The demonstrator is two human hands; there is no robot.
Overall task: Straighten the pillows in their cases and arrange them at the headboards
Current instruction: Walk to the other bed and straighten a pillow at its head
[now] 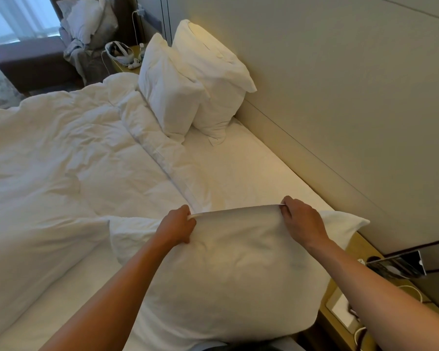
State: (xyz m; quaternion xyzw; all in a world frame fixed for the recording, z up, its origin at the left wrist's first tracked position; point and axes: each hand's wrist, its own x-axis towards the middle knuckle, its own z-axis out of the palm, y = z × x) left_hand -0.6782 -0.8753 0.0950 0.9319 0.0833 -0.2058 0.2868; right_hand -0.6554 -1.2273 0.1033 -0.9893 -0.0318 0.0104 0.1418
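A white pillow [236, 269] in its case is held up in front of me, above the near end of the bed. My left hand [179, 225] grips its top edge on the left and my right hand [300, 220] grips the same edge on the right, so the case is stretched taut between them. Under it lies another white pillow [345, 228], whose corners show on both sides. Two more white pillows lean upright at the far end: one [211, 72] rests against the beige headboard [340, 110], the other [170, 89] leans in front of it.
A rumpled white duvet [61, 160] covers the left of the bed, with bare sheet [238, 168] along the headboard. A wooden nightstand [352, 307] with cables stands at the lower right. At the far end are a side table with a headset [118, 51] and an armchair piled with bedding [86, 24].
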